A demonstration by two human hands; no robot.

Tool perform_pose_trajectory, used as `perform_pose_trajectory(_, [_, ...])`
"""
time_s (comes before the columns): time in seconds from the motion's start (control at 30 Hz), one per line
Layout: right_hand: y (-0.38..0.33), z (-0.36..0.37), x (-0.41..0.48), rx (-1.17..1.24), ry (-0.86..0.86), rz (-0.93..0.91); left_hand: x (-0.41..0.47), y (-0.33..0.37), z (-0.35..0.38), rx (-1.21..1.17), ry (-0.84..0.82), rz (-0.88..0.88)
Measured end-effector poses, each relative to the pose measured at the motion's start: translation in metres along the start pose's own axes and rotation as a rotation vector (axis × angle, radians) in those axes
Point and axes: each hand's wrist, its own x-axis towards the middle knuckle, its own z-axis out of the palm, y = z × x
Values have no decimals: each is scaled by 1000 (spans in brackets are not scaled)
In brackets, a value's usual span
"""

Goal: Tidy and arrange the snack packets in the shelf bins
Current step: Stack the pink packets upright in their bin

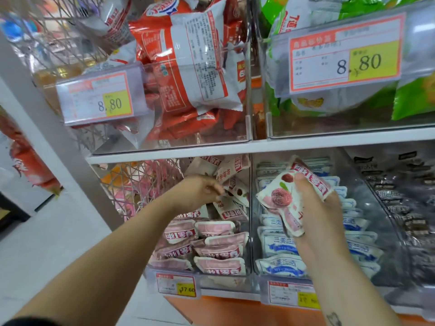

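**Pink packets in both hands at the lower shelf bins**

A small bunch of white-and-pink snack packets (280, 196), printed with a red fruit, sits in the right hand (317, 208). The thumb is pressed on top near the red label and the fingers are curled round behind. The bunch is held in the air over the clear bin of blue-and-white packets (280, 245), which stand in rows.

Just to the left, past a clear divider, is the clear plastic bin (211, 282) of the same pink-and-white packets (219, 252). Those at the front lie in fairly neat rows, and those at the back lie tumbled at angles. The left hand (200, 190) reaches into the back of this bin, its fingers curled and pinching the edge of a loose white packet with a dark red fruit (237, 191).

A yellow-and-orange price label (176, 285) reading 17.60 is fixed to the bin's front. To the far right a third bin holds dark packets (388, 196), which are blurred.

Above, a white shelf board (306, 142) carries two more clear bins. One holds red-and-white bags (188, 67) and the other green bags (412, 97). Each bin has a price tag of 8.80 (98, 100). A wire mesh panel (131, 184) closes the shelf's left side.
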Motion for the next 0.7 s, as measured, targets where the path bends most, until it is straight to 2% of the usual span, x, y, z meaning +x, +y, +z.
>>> perform_pose_trajectory(0.23, [5, 4, 3, -11, -20, 19, 36, -12, 15, 632, -147, 142])
perform_pose_trajectory(0.37, [6, 5, 6, 5, -36, 29, 41, -21, 24, 723, -66, 203])
perform_pose_trajectory(0.43, [7, 5, 6, 16, -36, 36, 40, -25, 25, 693, -26, 248])
perform_pose_trajectory(0.5, [7, 5, 6, 24, -36, 49, 34, -25, 23, 555, 46, 286])
perform_pose_trajectory(0.6, [7, 5, 6, 50, -42, 86, 19, -16, 12, 240, 232, 270])
perform_pose_trajectory(0.7, [8, 4, 6, 46, -84, 123, -1, -7, 1, 99, 393, 212])
